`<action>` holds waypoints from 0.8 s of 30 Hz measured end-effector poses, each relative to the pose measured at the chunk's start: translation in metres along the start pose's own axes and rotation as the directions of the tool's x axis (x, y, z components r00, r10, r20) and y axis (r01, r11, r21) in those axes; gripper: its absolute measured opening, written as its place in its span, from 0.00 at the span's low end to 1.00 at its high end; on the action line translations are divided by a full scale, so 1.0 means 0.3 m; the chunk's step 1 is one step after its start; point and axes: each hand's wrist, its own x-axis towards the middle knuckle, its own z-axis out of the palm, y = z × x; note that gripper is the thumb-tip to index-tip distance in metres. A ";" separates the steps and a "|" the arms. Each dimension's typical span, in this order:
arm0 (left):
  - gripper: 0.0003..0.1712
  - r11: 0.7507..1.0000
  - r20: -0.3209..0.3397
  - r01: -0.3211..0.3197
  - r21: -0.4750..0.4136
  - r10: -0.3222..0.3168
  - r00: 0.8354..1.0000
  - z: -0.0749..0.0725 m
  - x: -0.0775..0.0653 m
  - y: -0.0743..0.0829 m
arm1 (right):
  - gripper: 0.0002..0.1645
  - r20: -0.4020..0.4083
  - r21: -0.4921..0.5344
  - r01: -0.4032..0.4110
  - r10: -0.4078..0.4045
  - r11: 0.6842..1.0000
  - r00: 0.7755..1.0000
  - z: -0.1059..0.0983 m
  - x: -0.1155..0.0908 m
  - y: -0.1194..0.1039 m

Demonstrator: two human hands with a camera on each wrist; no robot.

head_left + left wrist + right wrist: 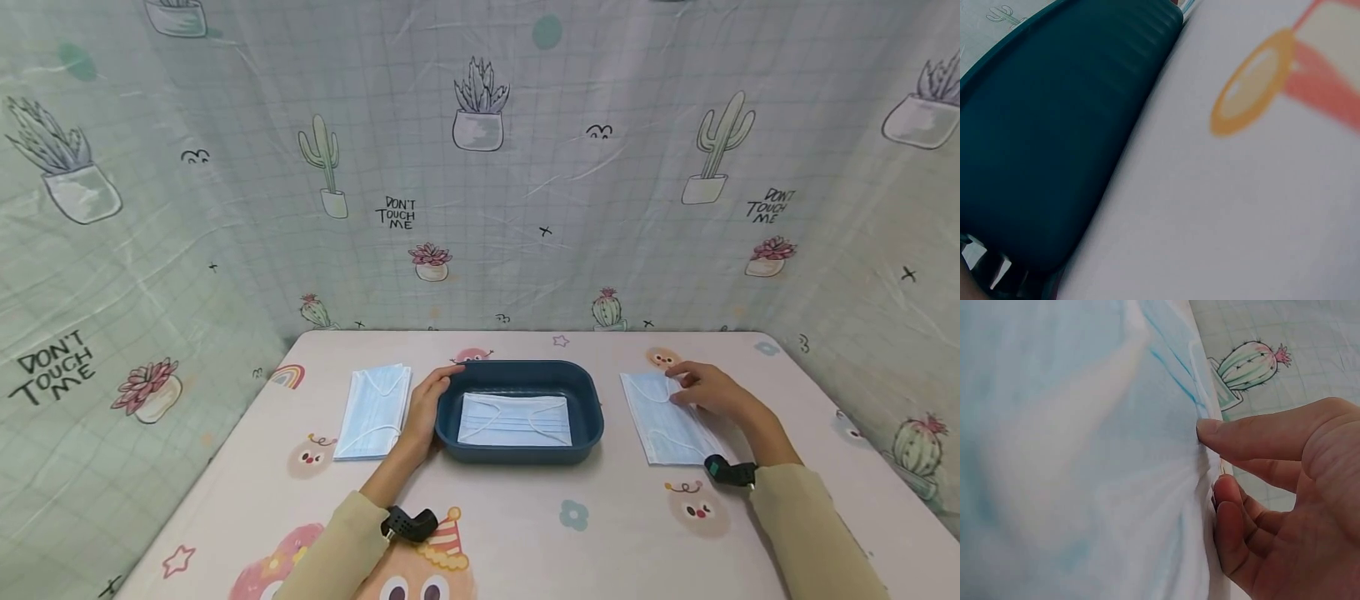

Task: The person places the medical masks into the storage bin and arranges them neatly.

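Note:
A dark blue plastic basin (519, 454) stands mid-table, with pale blue face masks (517, 408) lying flat inside. My left hand (425, 414) holds the basin's left side, its fingers bent round the far corner of the rim; the thumb is hidden. At the right lies a stack of face masks (663, 425). My right hand (708, 389) pinches the right edge of a mask (1116, 456) there, the thumb on its face and the edge creased at the fingers. How many masks it grips I cannot tell.
Another stack of face masks (372, 412) lies left of the basin, close to my left hand. A pale tablecloth (600, 533) with cartoon prints covers the table. Curtains (480, 200) printed with cacti hang behind it and at both sides.

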 end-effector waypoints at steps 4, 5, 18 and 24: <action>0.22 1.000 0.002 -0.001 0.001 0.001 1.000 -0.002 0.003 0.001 | 0.31 0.004 0.000 -0.001 0.001 1.000 1.000 -0.003 0.011 -0.003; 0.22 1.000 0.001 -0.002 0.001 0.002 1.000 -0.002 0.004 0.002 | 0.30 0.002 0.001 -0.002 0.002 1.000 1.000 -0.004 0.012 -0.003; 0.22 1.000 0.002 0.002 -0.008 -0.002 1.000 0.000 0.007 -0.001 | 0.24 -0.037 0.010 0.022 -0.022 1.000 0.999 0.001 0.004 -0.013; 0.22 1.000 -0.005 -0.001 0.008 0.001 1.000 0.000 0.002 -0.002 | 0.21 -0.036 0.008 0.029 -0.029 1.000 0.999 0.004 -0.007 -0.019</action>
